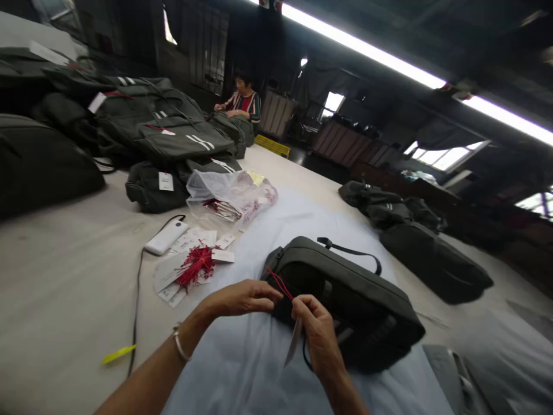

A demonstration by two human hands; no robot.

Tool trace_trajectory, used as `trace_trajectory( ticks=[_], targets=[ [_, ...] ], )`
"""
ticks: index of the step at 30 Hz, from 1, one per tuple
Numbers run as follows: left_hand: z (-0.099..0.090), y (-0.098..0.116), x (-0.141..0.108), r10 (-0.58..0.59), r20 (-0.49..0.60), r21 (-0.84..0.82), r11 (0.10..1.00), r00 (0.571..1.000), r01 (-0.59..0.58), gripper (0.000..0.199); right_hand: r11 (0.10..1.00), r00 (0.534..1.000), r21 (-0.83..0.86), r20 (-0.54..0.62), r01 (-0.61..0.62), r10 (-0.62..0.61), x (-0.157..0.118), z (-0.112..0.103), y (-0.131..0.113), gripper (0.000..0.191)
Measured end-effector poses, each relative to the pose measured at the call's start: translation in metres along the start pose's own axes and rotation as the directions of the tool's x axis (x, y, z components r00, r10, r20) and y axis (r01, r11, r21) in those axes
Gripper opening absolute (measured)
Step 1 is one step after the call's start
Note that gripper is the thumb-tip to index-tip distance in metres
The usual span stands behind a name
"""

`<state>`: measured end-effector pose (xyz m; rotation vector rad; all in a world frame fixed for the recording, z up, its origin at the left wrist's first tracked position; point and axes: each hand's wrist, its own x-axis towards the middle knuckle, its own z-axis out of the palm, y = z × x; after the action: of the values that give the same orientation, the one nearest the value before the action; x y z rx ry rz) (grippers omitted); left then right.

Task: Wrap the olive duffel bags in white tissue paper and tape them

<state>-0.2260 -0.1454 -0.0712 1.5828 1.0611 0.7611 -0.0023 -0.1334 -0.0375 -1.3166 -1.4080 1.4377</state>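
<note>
A dark olive bag (pixel 341 288) lies on its side on a pale blue cloth, its strap loop (pixel 354 251) sticking up at the far edge. Close to its left end, my right hand (pixel 317 328) pinches the red string (pixel 280 283) of a hang tag. The white tag (pixel 294 343) dangles below those fingers, seen nearly edge-on. Opposite it, my left hand (pixel 248 297) has its fingers stretched out towards the string, with nothing visibly held. Whether its fingertips touch the string cannot be made out.
Left of my hands lie a bunch of red-stringed tags (pixel 199 266), a white device (pixel 166 237) with a cable, and a clear plastic bag (pixel 233 199) of tags. Piled bags (pixel 164 124) stand at the back left, more bags (pixel 432 259) at the right. A person (pixel 244 104) sits beyond.
</note>
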Motion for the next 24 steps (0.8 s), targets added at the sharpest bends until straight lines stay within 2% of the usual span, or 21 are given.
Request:
trace_trajectory(
  ticks=[1, 3, 6, 10, 14, 18, 24],
  targets=[
    [0.014, 0.016, 0.009, 0.018, 0.033, -0.163, 0.987, 0.999, -0.013, 0.037, 1.000, 0.999, 0.005, -0.042, -0.007, 0.007, -0.006, -0.005, 0.007, 0.036],
    [0.041, 0.040, 0.028, 0.017, 0.000, -0.377, 0.926, 1.000, -0.015, 0.038, 0.999, 0.993, 0.030, -0.111, -0.027, 0.030, -0.017, -0.015, 0.016, 0.038],
    [0.073, 0.053, 0.051, -0.010, -0.072, -0.453, 0.891, 0.997, -0.024, 0.030, 0.996, 0.982, 0.074, -0.175, -0.060, 0.072, -0.034, -0.032, 0.021, 0.041],
    [0.101, 0.052, 0.067, -0.052, -0.048, -0.522, 0.853, 0.998, 0.020, 0.034, 0.996, 0.971, 0.083, -0.237, -0.016, 0.035, -0.051, -0.054, 0.024, 0.038],
    [0.125, 0.047, 0.069, -0.065, -0.090, -0.451, 0.892, 0.994, 0.017, 0.033, 0.979, 0.958, 0.201, -0.284, 0.025, 0.034, -0.056, -0.063, 0.028, 0.049],
    [0.144, 0.041, 0.064, -0.031, -0.177, -0.290, 0.957, 0.984, -0.022, 0.032, 0.973, 0.927, 0.221, -0.373, 0.065, 0.023, -0.052, -0.060, 0.038, 0.044],
    [0.147, 0.038, 0.057, -0.081, -0.282, -0.285, 0.959, 0.956, -0.002, 0.029, 0.952, 0.933, 0.299, -0.356, 0.060, 0.053, -0.045, -0.051, 0.055, 0.044]
  ],
)
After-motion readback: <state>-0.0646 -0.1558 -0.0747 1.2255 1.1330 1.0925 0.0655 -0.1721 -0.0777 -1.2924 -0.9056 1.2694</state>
